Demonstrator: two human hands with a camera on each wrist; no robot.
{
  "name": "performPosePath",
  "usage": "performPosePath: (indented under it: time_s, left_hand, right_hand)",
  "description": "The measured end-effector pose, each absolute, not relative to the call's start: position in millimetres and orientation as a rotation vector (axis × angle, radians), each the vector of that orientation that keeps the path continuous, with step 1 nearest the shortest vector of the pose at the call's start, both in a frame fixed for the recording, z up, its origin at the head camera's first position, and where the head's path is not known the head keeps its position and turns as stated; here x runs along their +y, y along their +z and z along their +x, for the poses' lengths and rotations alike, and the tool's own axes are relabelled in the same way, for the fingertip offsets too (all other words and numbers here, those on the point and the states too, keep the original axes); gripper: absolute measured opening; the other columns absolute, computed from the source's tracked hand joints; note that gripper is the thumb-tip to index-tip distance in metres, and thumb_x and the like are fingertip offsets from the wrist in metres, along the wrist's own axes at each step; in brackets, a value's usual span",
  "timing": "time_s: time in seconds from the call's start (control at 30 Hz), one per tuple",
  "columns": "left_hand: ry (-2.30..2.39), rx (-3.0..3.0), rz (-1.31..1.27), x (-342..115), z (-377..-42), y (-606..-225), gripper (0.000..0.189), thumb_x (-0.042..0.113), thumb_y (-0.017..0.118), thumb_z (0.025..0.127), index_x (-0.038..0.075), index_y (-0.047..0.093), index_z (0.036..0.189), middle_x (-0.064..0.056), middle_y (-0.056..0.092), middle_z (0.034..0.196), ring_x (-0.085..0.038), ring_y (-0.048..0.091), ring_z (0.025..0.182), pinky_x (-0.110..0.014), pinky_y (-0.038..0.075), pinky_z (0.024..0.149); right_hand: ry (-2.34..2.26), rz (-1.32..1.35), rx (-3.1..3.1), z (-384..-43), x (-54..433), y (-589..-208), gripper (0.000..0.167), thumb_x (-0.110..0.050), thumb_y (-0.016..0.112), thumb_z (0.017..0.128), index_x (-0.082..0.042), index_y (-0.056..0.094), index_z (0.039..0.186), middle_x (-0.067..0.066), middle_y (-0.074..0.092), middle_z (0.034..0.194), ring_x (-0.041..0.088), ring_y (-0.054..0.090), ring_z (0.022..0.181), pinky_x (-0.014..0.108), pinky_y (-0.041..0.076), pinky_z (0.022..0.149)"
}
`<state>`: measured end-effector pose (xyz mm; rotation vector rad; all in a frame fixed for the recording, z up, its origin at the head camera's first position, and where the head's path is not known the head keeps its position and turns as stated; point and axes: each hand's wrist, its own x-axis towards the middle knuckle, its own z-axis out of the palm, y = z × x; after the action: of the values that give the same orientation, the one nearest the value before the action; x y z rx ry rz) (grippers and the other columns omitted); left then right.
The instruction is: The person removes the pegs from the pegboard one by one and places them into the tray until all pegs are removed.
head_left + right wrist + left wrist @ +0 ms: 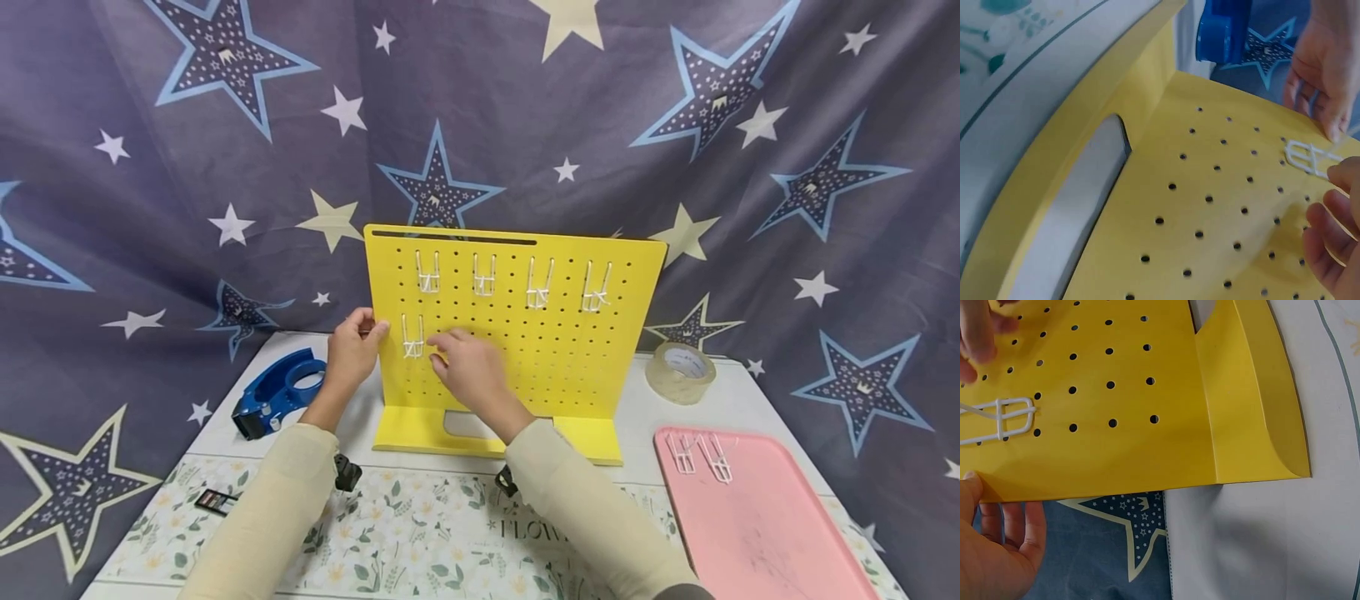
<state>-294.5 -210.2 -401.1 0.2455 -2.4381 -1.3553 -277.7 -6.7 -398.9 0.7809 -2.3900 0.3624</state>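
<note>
A yellow pegboard stands upright on the table, leaning slightly back on its own foot. My left hand grips its left edge, thumb on the front face and fingers behind, as the left wrist view confirms. Close to that edge hangs a white wire hook with a thin tie on it. Just right of this hook is my right hand, its fingers loosely bent and nothing held between them. In the right wrist view a fingertip overlaps the hook's end; whether they touch is unclear.
Several more white hooks hang along the board's top row. At right, two hooks lie on a pink tray, with a clear tape roll behind. A blue tape dispenser and a small black item are at left.
</note>
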Motion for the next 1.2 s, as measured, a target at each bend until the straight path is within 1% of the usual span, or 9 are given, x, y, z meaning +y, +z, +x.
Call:
performPosePath:
  time_s: [0.17, 0.37, 0.63, 0.73, 0.97, 1.2]
  left_hand:
    - [-1.347, -2.430, 0.245, -209, -294, -402, 0.026, 0.027, 0.061, 0.103, 0.008, 0.063, 0.122, -0.016, 0.068, 0.114, -0.031, 0.065, 0.104, -0.045, 0.055, 0.094]
    - [-1.355, -2.431, 0.239, -208, -292, -402, 0.025, 0.027, 0.062, 0.103, 0.008, 0.063, 0.120, -0.016, 0.069, 0.114, -0.031, 0.065, 0.104, -0.046, 0.054, 0.096]
    - [-1.335, -2.419, 0.235, -209, -292, -401, 0.025, 0.026, 0.062, 0.103, 0.008, 0.064, 0.119, -0.016, 0.070, 0.113, -0.032, 0.066, 0.104, -0.046, 0.054, 0.094]
    - [-1.338, -2.424, 0.241, -209, -292, -402, 0.025, 0.027, 0.062, 0.103, 0.008, 0.063, 0.119, -0.016, 0.069, 0.114, -0.031, 0.066, 0.104, -0.045, 0.054, 0.095]
    - [-1.336, -2.424, 0.248, -209, -293, -402, 0.025, 0.026, 0.062, 0.103, 0.008, 0.063, 0.120, -0.016, 0.069, 0.113, -0.031, 0.065, 0.103, -0.045, 0.055, 0.094]
    - [-1.339, -2.424, 0.242, -210, -292, -400, 0.025, 0.026, 0.062, 0.103, 0.008, 0.063, 0.120, -0.016, 0.069, 0.113, -0.031, 0.066, 0.103, -0.045, 0.055, 0.093]
  right_hand:
    - [0.330, 0.723, -2.379, -280, -25, -403, 0.020, -0.030, 0.074, 0.094, -0.025, 0.075, 0.113, -0.007, 0.075, 0.106, 0.008, 0.069, 0.077, 0.019, 0.047, 0.054]
    - [0.356, 0.645, -2.376, -282, -38, -405, 0.016, -0.027, 0.072, 0.094, -0.025, 0.077, 0.109, -0.007, 0.075, 0.100, 0.008, 0.068, 0.074, 0.021, 0.050, 0.056]
    - [0.384, 0.608, -2.374, -283, -47, -408, 0.012, -0.027, 0.073, 0.094, -0.026, 0.080, 0.104, -0.007, 0.071, 0.090, 0.007, 0.062, 0.066, 0.022, 0.049, 0.055]
    - [0.387, 0.606, -2.356, -286, -49, -410, 0.011, -0.027, 0.074, 0.094, -0.026, 0.081, 0.103, -0.007, 0.071, 0.090, 0.007, 0.062, 0.066, 0.021, 0.050, 0.056]
    - [0.357, 0.630, -2.275, -292, -49, -416, 0.010, -0.027, 0.074, 0.094, -0.028, 0.081, 0.101, -0.008, 0.071, 0.087, 0.005, 0.061, 0.062, 0.020, 0.048, 0.052]
    - [0.307, 0.652, -2.251, -291, -48, -415, 0.010, -0.028, 0.073, 0.096, -0.028, 0.080, 0.102, -0.007, 0.069, 0.086, 0.006, 0.059, 0.060, 0.021, 0.046, 0.050]
